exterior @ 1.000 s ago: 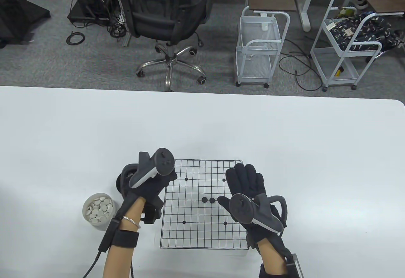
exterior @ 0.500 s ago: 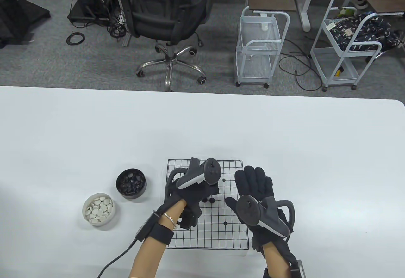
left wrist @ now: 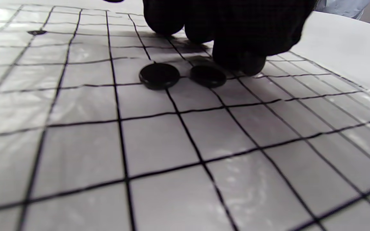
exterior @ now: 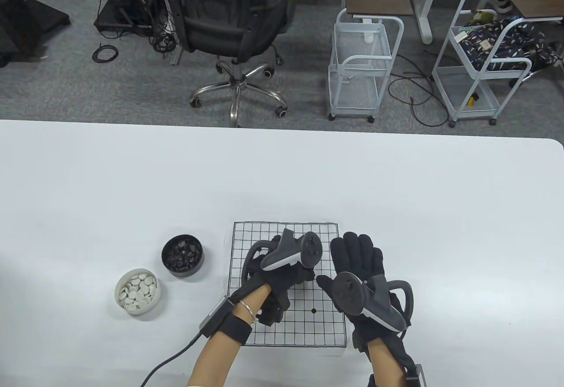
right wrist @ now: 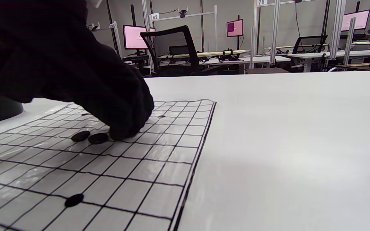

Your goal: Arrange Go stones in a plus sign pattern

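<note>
Down on the paper Go board (exterior: pixel 326 329), the left hand (exterior: pixel 282 277) has its fingertips (left wrist: pixel 239 62) curled to the grid just beside 2 black stones (left wrist: pixel 159 75) lying side by side; whether it pinches another stone, I cannot tell. The right hand (exterior: pixel 357 263) rests flat, fingers straight, on the board's right edge. A bowl of black stones (exterior: pixel 182 255) and a bowl of white stones (exterior: pixel 138 291) stand left of the board.

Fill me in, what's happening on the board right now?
The left hand is down on the Go board, fingertips right beside two black stones already laid side by side. Whether it pinches a third stone is hidden. The right hand lies flat on the board's right edge. Bowls of black stones and white stones sit left.
</note>
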Available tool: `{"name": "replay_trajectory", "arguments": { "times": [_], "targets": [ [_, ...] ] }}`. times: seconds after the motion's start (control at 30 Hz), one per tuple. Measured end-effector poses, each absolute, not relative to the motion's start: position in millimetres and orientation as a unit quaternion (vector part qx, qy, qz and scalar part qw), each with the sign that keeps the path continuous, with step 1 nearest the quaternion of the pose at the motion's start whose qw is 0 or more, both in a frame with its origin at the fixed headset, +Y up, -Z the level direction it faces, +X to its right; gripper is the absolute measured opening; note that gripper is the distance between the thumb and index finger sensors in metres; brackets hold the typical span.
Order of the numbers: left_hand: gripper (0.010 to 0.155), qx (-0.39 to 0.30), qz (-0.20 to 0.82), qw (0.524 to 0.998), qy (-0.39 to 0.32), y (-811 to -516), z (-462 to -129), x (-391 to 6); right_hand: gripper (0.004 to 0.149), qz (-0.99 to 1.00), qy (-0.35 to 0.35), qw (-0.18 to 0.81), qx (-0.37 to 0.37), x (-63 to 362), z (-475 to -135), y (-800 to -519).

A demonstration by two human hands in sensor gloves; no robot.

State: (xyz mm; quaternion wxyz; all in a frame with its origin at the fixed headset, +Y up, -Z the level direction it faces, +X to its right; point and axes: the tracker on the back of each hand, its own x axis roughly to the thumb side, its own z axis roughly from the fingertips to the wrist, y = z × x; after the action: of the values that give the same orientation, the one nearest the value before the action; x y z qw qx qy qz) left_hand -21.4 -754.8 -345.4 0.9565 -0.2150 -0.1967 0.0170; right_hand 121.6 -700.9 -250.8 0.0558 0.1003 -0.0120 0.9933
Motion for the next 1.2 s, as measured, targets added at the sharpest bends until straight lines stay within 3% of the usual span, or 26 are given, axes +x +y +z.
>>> {"name": "replay_trajectory", "arguments": {
  "times": [0.8,0.97,1.07,1.2],
  "targets": [
    [0.038,-0.229,0.006,0.956,-0.186,-755,-345,-26,0.08,0.994,-0.006,0.056,0.097,122,-251,-701],
    [0.055,-0.224,0.018,0.956,-0.191,-742,-347,-37,0.08,0.994,-0.005,0.052,0.1,122,-251,-701],
    [0.067,-0.18,-0.015,0.967,-0.181,-725,-346,-57,0.08,0.994,-0.004,0.051,0.102,121,-251,-701],
    [0.07,-0.128,-0.063,0.983,-0.12,-702,-347,-102,0.08,0.993,-0.003,0.047,0.104,119,-251,-701]
  ]
}}
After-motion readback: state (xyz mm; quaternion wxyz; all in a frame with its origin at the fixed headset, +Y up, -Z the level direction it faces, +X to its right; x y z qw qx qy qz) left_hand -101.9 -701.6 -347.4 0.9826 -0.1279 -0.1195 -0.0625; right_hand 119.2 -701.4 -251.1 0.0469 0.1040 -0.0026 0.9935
